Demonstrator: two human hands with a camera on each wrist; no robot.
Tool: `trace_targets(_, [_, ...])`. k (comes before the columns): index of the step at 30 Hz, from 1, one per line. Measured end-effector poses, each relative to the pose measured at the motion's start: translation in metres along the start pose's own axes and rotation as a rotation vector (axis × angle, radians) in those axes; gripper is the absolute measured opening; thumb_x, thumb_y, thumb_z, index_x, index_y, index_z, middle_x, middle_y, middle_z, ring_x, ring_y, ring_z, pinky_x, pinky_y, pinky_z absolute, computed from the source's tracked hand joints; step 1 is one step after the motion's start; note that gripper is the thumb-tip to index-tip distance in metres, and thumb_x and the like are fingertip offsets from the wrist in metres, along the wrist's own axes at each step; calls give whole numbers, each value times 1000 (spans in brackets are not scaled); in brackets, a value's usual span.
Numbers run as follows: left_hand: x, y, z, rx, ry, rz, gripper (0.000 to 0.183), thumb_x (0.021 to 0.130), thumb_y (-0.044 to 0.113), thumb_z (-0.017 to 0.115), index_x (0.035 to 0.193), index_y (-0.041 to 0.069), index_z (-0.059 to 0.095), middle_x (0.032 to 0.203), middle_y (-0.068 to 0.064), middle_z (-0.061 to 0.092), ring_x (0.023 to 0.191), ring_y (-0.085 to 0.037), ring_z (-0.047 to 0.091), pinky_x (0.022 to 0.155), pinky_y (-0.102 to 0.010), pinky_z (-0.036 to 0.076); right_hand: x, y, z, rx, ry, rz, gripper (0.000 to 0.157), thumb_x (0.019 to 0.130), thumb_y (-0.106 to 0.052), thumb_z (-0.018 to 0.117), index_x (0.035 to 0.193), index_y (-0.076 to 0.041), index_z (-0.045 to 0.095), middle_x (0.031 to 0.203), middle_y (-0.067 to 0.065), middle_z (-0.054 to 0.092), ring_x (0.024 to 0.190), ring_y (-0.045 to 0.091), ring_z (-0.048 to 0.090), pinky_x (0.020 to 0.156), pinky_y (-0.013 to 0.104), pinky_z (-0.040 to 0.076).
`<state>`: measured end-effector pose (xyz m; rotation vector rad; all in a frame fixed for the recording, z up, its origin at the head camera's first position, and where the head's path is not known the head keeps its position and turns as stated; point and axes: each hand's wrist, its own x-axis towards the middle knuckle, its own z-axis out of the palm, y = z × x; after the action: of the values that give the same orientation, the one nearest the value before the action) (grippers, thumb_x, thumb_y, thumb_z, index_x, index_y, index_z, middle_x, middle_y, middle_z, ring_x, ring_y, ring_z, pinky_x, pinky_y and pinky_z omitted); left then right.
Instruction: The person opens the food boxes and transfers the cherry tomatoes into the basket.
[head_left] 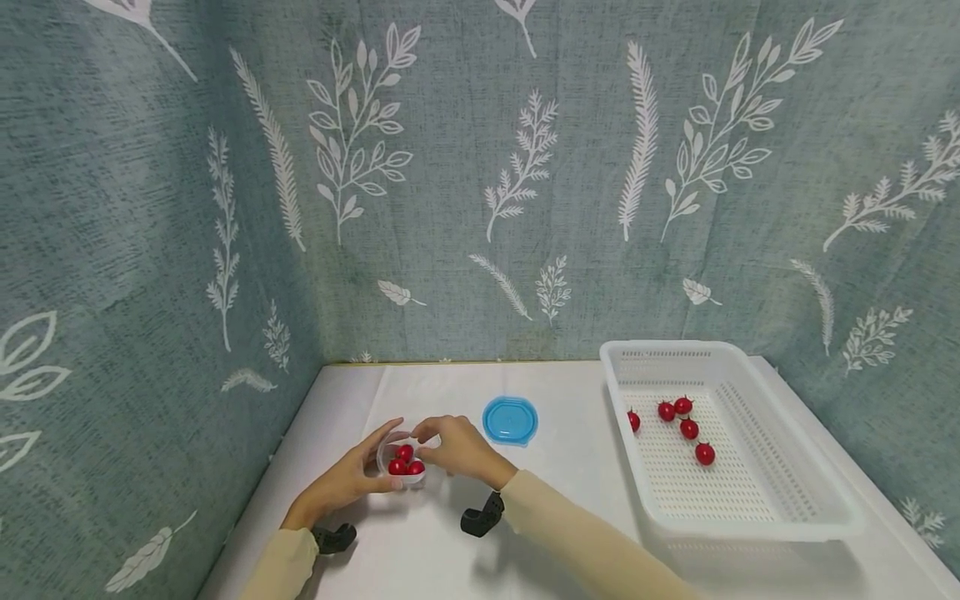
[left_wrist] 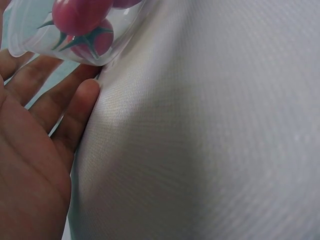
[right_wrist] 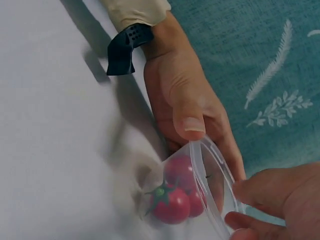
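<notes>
The left hand [head_left: 341, 483] is clamped round a clear, round plastic cup [right_wrist: 200, 170], thumb against one side and fingers round the other. Between them, inside the cup, sit red, round cherry tomatoes [head_left: 397, 467]. The right hand [head_left: 457, 450] bends over the rim, fingertips apart. Just beyond its knuckles lies a blue plastic lid [head_left: 510, 420]; well right of its fingers stands a white, perforated plastic basket [head_left: 817, 492] holding more tomatoes.

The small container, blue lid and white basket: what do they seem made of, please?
Small container: probably glossy plastic; tomatoes show through its clear wall. Blue lid: likely smooth plastic, by its moulded rim. White basket: likely rigid plastic, satin-looking, with perforated walls.
</notes>
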<state>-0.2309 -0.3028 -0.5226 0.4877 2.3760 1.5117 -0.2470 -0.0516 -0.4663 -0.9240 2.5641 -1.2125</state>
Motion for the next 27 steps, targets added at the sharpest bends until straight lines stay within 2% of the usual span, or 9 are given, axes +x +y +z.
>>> trace_targets(6, [0, 0, 1, 15, 8, -16, 100, 89, 27, 83, 166, 26, 18, 169, -16, 18, 151, -45, 24, 114, -71, 23, 3, -2, 8, -38, -38, 34, 32, 97, -17, 72, 127, -6, 71, 121, 8, 73, 37, 12, 51, 42, 24, 46])
trace_targets(13, [2, -1, 0, 35, -5, 77, 101, 90, 21, 82, 166, 19, 17, 164, -16, 34, 151, -44, 24, 113, -71, 24, 8, -2, 15, -148, -71, 28, 28, 99, -22, 70, 123, -10, 74, 117, 1, 75, 40, 8, 54, 44, 22, 46])
trace_targets(17, [2, -1, -1, 29, -12, 96, 101, 90, 20, 82, 166, 18, 16, 163, -16, 36, 150, -43, 27, 113, -69, 25, 10, -1, 18, -206, -107, 25, 24, 100, -26, 68, 119, -13, 75, 103, -6, 76, 44, 6, 54, 45, 22, 43])
trace_targets(22, [2, -3, -1, 36, -7, 94, 101, 90, 21, 83, 166, 19, 17, 162, -15, 37, 148, -42, 34, 112, -66, 31, 11, -1, 19, -218, -141, 40, 18, 101, -26, 66, 111, -14, 76, 75, -11, 66, 40, 8, 52, 43, 22, 40])
trace_targets(24, [2, -3, -1, 38, -11, 97, 101, 90, 21, 82, 166, 19, 16, 162, -15, 37, 147, -41, 35, 112, -66, 32, 12, -1, 19, -225, -154, 44, 17, 101, -27, 65, 102, -15, 77, 67, -12, 61, 40, 7, 50, 42, 21, 39])
trace_targets(27, [0, -3, -2, 31, -19, 104, 101, 91, 20, 82, 166, 18, 15, 162, -15, 36, 148, -41, 34, 111, -65, 33, 12, -3, 17, -206, -188, 48, 24, 103, -30, 63, 86, -17, 74, 58, -10, 54, 41, 6, 48, 42, 21, 36])
